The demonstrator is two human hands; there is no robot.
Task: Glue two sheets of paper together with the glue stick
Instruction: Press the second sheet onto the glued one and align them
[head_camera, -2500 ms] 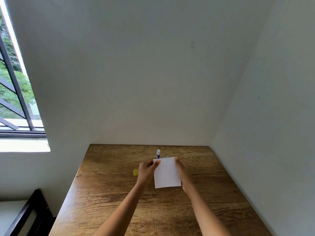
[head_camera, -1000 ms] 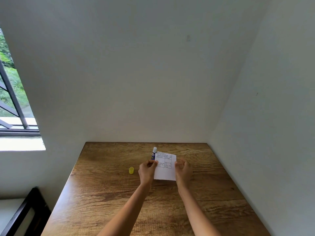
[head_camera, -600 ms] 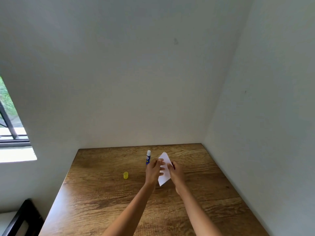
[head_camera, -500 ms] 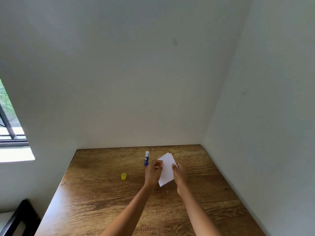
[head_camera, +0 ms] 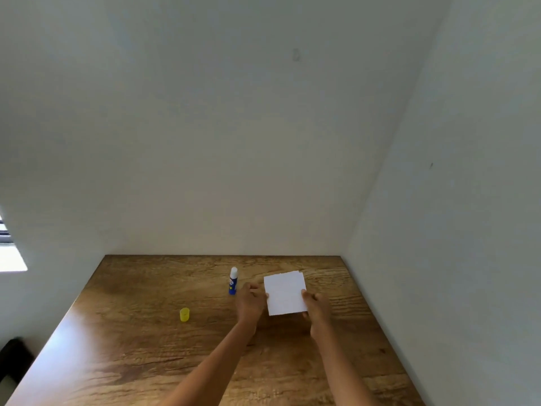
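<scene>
Judging from the slight offset visible along the far edge of the white paper [head_camera: 284,293], two sheets appear to have been laid one on the other already, so the gluing itself seems done and only pressing and squaring are thought to remain. The paper is held above or just on the wooden surface [head_camera: 131,332], right of centre; whether it touches the wood cannot be told. Its left edge is pinched by the left hand [head_camera: 250,301], and its right edge near the lower corner is pinched by the right hand [head_camera: 317,307], so each grip is closed on the paper. The glue stick [head_camera: 233,280] is seen standing upright just beside the left hand, uncapped, with its white tip exposed. The yellow cap [head_camera: 184,314] lies well apart to the left, so recapping is also left to be done.

Compared with half a second ago, the paper has been turned from a tilted, diamond-like pose to a squarer one facing the camera, and the hands have been spread from its middle to its two sides. The glue stick and cap have not been moved on the surface.
</scene>
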